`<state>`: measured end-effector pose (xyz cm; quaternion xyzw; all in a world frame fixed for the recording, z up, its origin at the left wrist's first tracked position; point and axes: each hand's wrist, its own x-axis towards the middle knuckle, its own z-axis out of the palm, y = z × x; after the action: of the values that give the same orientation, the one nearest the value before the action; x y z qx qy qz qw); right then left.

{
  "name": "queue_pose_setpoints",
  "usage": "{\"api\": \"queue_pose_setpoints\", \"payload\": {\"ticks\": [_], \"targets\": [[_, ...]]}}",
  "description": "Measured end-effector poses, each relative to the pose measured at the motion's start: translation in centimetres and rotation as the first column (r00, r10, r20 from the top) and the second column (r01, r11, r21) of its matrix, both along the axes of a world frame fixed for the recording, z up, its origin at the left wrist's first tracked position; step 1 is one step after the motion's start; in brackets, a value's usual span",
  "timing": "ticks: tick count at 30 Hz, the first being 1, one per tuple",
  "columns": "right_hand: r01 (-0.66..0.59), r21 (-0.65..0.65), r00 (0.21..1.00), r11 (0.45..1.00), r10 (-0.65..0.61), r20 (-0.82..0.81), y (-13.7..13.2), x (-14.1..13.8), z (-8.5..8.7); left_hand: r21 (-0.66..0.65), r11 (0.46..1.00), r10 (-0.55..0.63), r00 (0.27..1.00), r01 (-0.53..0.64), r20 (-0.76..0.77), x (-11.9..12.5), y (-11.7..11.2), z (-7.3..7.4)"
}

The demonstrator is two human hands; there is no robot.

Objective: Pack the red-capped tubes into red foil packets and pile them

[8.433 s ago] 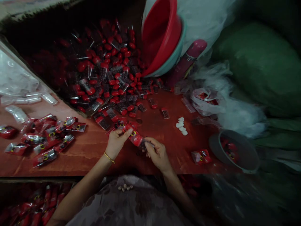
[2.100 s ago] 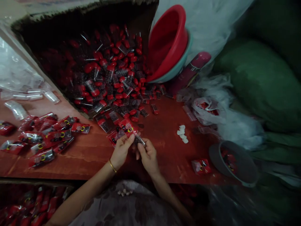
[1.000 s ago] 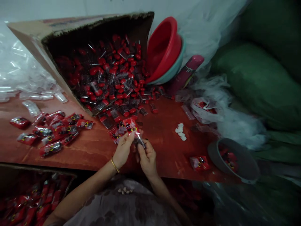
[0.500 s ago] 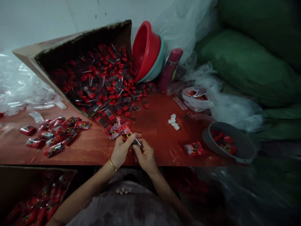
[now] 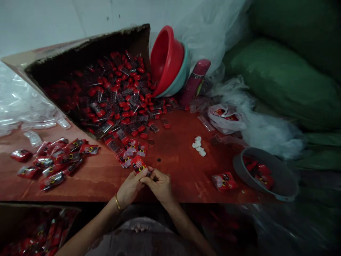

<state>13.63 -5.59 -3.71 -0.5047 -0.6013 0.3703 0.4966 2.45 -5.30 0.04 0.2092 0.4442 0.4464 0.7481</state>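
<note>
The left hand (image 5: 130, 188) pinches a red printed packet (image 5: 138, 163) between thumb and fingers, and the right hand (image 5: 161, 185) grasps its lower end, thumbs nearly meeting. Half a second ago a dark end stuck out between the hands; now the right fingers almost cover it, so the handling seems centred there and unfinished. The packet is held over the table (image 5: 181, 149), toward the middle of its near edge. Just beyond lie flat red sachets (image 5: 126, 158), then red-capped clear containers (image 5: 125, 103) spilling from a carton (image 5: 34, 55) toward the far edge. Near the right end stands a grey basin (image 5: 239, 167).
</note>
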Motion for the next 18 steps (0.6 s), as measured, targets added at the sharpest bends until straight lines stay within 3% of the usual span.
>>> {"api": "queue_pose_setpoints", "payload": {"ticks": [3, 6, 9, 11, 13, 14, 15, 18], "targets": [[-0.086, 0.063, 0.977, 0.994, 0.072, 0.203, 2.1, 0.4, 1.3, -0.042, 0.998, 0.046, 0.996, -0.049, -0.074, -1.8, 1.0, 0.1], [-0.150, 0.113, 0.898, 0.982, 0.087, 0.431, 5.4, 1.6, 3.2, -0.061, 0.956, 0.279, 0.954, -0.286, -0.110, -5.8, 2.3, 1.2], [-0.127, 0.174, 0.784, 0.977, -0.009, 0.620, 9.7, 2.2, 4.7, -0.047, 0.832, 0.552, 0.833, -0.553, -0.030, -11.5, 3.7, 2.7], [-0.184, 0.223, 0.719, 0.957, -0.024, 0.695, 12.6, 1.3, 5.1, -0.097, 0.662, 0.749, 0.655, -0.743, 0.099, -14.9, 4.4, 3.4], [-0.286, 0.244, 0.671, 0.927, 0.011, 0.742, 15.3, -0.8, 5.0, -0.116, 0.559, 0.822, 0.530, -0.821, 0.208, -16.9, 4.8, 3.8], [-0.335, 0.243, 0.643, 0.911, 0.033, 0.765, 16.4, -2.1, 4.9, -0.114, 0.549, 0.822, 0.511, -0.828, 0.250, -17.3, 4.8, 3.8], [-0.387, 0.236, 0.607, 0.892, 0.054, 0.793, 17.5, -3.4, 4.6, -0.115, 0.573, 0.802, 0.526, -0.811, 0.284, -17.4, 4.8, 3.7], [-0.520, 0.199, 0.471, 0.831, 0.084, 0.878, 20.3, -6.6, 3.5, -0.124, 0.701, 0.695, 0.633, -0.702, 0.341, -16.2, 4.9, 2.8]]}}
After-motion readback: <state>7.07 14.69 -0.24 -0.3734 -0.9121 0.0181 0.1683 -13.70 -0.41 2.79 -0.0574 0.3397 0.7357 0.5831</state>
